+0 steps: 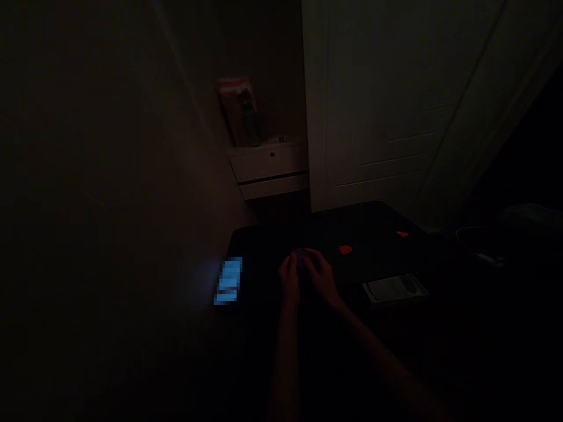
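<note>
Counter (264,249): dark, matt, smooth-looking. Door (373,88): matt, painted-looking, smooth between scored grooves. Drawers (269,167): smooth fronts, dull finish. Wall (109,146): matt, plain. Red piece (345,250): matt, material uncertain. Packet (396,288): smooth, paper or plastic, cannot tell which. Purple piece (301,256): material and finish too dark to tell.

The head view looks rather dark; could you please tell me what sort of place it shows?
Probably a dim room in a home, judging by the drawer unit, the pale door-like panel and the dark tabletop.
</note>
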### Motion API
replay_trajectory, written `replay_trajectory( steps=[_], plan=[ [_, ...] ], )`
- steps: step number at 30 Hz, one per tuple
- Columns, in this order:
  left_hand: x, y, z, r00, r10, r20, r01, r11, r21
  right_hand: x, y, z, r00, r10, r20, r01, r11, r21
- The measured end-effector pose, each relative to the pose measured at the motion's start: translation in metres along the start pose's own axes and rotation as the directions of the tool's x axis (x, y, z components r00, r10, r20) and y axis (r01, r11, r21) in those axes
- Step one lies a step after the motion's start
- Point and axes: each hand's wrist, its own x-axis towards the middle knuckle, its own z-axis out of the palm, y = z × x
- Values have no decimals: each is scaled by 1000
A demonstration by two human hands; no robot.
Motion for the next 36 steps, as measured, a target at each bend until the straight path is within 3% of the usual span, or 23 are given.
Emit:
replay_trajectory(
  steps=[5,12,21,30,36],
  plan=[
    [1,-4,0,998,-41,-49,39,999,-33,-1,-3,-1,998,-9,60,12,999,-36],
    [0,-1,-1,998,-60,-10,59,993,-102,0,-2,-2,982,-47,180,48,999,-1],
    [0,2,-2,995,100,14,-101,994,38,-2,8,1,991,-96,90,100,994,-47],
    [2,-2,-4,994,105,-21,-104,993,53,-2,5,0,994,-29,101,30,1000,-4],
    [0,-1,-3,1000,20,-4,-20,1000,21,-3,-1,1,999,46,27,-46,999,14]
  ],
)
